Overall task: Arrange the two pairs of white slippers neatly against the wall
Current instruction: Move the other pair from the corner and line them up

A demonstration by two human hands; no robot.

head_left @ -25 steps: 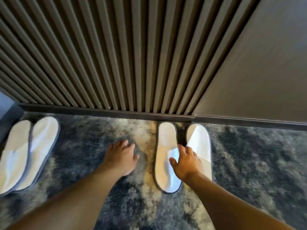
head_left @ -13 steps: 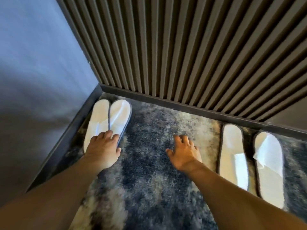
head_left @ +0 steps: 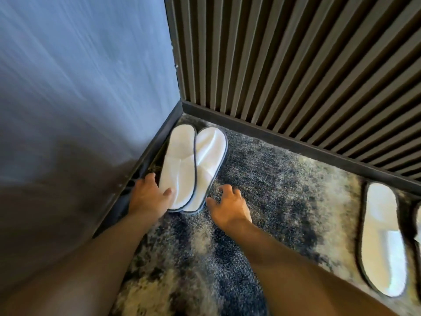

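Observation:
One pair of white slippers with grey edging lies in the corner of the room, the left slipper [head_left: 180,165] overlapping the right slipper [head_left: 208,156], toes toward the slatted wall [head_left: 296,65]. My left hand [head_left: 149,197] grips the heel end of the left slipper, thumb on top. My right hand [head_left: 229,205] hovers with spread fingers just right of the pair's heels, touching nothing that I can see. The second pair lies at the far right: one slipper [head_left: 382,238] is in full view, the other [head_left: 418,220] is cut off by the frame edge.
A mottled blue-grey and cream carpet [head_left: 284,201] covers the floor. A dark skirting board [head_left: 296,148] runs along the slatted wall. A smooth blue-grey wall [head_left: 79,87] with its own dark skirting closes the left side.
The view swung left toward the corner. My left hand has closed on the left slipper's heel end. My right hand moved left from the open carpet to beside the corner pair.

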